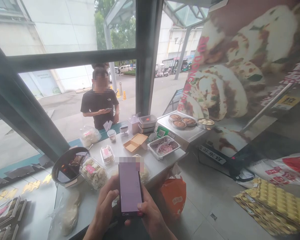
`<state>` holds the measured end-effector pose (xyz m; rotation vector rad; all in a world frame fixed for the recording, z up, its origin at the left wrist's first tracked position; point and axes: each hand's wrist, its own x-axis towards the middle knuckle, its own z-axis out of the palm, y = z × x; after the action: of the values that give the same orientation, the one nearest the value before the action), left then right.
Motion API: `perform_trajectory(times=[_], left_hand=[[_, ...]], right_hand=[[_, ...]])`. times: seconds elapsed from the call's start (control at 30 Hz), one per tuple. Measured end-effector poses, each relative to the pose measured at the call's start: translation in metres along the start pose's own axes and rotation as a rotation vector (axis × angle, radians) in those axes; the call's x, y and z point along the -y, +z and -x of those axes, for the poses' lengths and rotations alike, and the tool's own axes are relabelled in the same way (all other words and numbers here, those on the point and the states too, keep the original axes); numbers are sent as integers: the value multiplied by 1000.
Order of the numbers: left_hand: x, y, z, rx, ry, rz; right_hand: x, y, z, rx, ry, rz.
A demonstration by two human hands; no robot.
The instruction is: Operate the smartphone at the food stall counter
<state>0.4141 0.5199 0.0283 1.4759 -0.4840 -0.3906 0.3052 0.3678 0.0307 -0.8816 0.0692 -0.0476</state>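
Beyond the fingers point(112, 196), to the right, the poster point(225, 76) reads "SU DONG"; the black sign point(211, 155) beneath, "苏东官"; farther right, a yellow sticker point(287, 101), "拉".

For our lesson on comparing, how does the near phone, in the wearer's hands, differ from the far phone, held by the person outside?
The near phone tilts up between left hand and right hand; the far phone lies flatter in one hand. The near phone shows a broad pale screen; the far phone, a thin slab. Both are held.
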Motion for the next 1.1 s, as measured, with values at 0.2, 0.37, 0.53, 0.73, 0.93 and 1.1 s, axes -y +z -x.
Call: perform_trajectory(times=[0.2,0.37,0.53,0.73,0.93,1.1], left_hand=[[-9,5,0,7,-24,-35],[-15,7,-2,26,-12,-50],[-14,7,-2,-17,-14,-21],[-13,7,-3,-31,5,-7],[-2,3,-7,-47,-4,14],[-7,5,-6,-43,13,-13]], right_hand=[[1,1,0,-20,3,19],[0,0,1,-13,1,26],[-2,-3,0,0,7,6],[0,-2,-2,15,-15,18],[-4,-5,-3,26,-28,38],[-5,-8,-4,16,-23,44]])
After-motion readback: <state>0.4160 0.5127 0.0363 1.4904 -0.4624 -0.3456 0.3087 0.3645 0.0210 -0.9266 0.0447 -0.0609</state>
